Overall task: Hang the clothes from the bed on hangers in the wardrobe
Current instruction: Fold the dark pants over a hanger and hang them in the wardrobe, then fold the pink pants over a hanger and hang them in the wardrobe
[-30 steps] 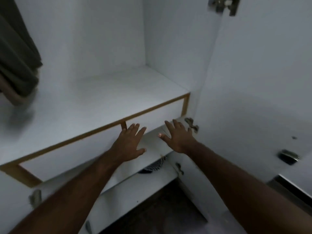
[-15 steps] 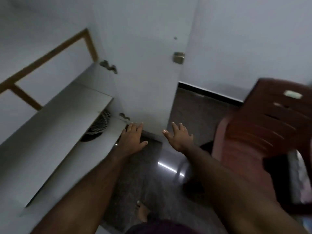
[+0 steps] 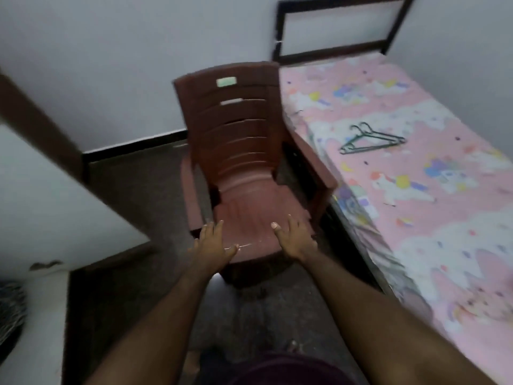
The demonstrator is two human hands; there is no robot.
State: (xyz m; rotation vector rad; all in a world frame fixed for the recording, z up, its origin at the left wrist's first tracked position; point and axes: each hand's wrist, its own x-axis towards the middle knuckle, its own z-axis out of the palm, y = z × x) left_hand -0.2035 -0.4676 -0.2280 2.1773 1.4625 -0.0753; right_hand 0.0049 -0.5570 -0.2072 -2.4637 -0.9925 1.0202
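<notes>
Currently, both arms are extended forward from the lower edge of the head view toward a reddish-brown plastic chair (image 3: 238, 140), which is taken as the reference object. The left hand (image 3: 212, 244) is seen over the left front corner of the chair seat, with its fingers straight and slightly spread and nothing held. The right hand (image 3: 295, 237) is seen over the right front part of the seat, palm down, with its fingers extended and its thumb set apart; nothing is held. Contact between either hand and the seat cannot be confirmed.

The chair is positioned upright, with its slatted back toward a white wall (image 3: 111, 65) and its seat toward the person. The bed (image 3: 416, 190) is located just beside the chair, on the chair's right, and is covered with a pink patterned sheet. Dark green wire hangers (image 3: 372, 140) are laid flat on the sheet, to the right of the chair back and well apart from both hands. A dark-framed headboard (image 3: 333, 26) is located behind and to the right of the chair back.

A white wardrobe panel (image 3: 55, 204) is seen to the left of the chair, across a strip of dark floor (image 3: 133, 190). A dark patterned item (image 3: 11, 312) is visible far left of the chair, near the frame edge; it cannot be identified.
</notes>
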